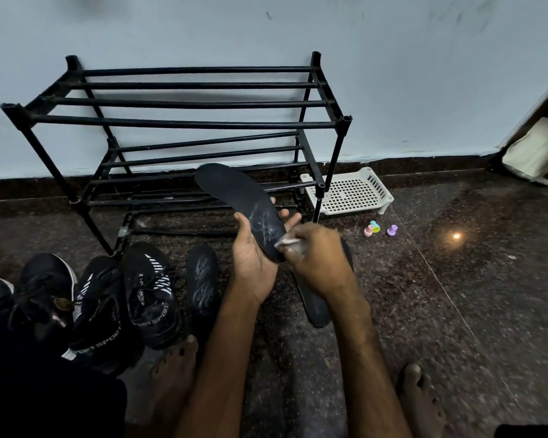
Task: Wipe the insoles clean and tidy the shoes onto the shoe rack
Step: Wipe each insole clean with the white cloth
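Shoes (146, 292) sit on the floor at left. My left hand (253, 263) grips the insole (234, 188) near its lower end, the rest jutting up-left before the rack (184, 121). My right hand (320, 260) clenches a cloth (285, 243) against that lower end.

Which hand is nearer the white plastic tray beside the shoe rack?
Right. The right hand, pressing a cloth to the insole, is in front and left of the white tray; the left hand, holding that insole, lies farther left.

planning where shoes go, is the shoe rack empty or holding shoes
Empty: the shoe rack shows only bare bars; the sneakers sit on the floor.
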A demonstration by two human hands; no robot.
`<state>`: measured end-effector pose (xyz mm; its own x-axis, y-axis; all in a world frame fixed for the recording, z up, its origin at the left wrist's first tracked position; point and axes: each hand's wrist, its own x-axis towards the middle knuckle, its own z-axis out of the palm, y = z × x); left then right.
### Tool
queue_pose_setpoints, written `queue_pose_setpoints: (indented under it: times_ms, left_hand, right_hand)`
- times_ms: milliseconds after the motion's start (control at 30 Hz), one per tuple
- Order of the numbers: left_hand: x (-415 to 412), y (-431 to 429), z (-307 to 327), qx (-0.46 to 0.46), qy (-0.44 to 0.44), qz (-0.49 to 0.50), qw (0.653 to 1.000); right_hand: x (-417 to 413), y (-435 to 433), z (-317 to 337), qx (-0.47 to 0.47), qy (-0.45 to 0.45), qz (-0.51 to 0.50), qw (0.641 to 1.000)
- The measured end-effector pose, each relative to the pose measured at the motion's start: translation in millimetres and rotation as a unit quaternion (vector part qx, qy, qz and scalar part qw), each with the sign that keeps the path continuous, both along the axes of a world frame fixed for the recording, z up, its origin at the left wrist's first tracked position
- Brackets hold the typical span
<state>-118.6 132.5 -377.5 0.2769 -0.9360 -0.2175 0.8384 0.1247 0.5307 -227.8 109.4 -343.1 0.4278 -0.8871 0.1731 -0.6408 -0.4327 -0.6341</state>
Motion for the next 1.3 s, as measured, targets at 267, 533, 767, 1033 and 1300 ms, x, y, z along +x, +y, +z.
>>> queue_pose_setpoints:
  times_ms: [267, 533, 767, 1033, 1300]
  left_hand:
    - [0.4, -2.4, 1.2, -0.024, 0.015, 0.024, 0.999]
    - [-3.0, -3.0, 5.0, -0.011, -0.004, 0.020, 1.000]
    - [-2.6, -3.9, 1.2, 0.006, -0.010, 0.033, 0.999]
    - [-6.5, -5.1, 5.4, 0.025, -0.029, 0.040, 0.998]
    - [-8.3, -6.1, 7.7, 0.015, -0.026, 0.034, 0.999]
  right_hand:
    - [5.1, -1.1, -6.1, -0.040, -0.029, -0.050, 0.998]
    - [8.7, -2.7, -1.1, -0.049, -0.031, -0.074, 0.996]
    - [4.5, 3.7, 3.4, 0.063, 0.009, 0.013, 0.998]
    - [4.4, 4.1, 0.3, 0.028, -0.023, -0.034, 0.999]
    - [2.9, -2.9, 0.4, -0.038, -0.038, -0.086, 0.995]
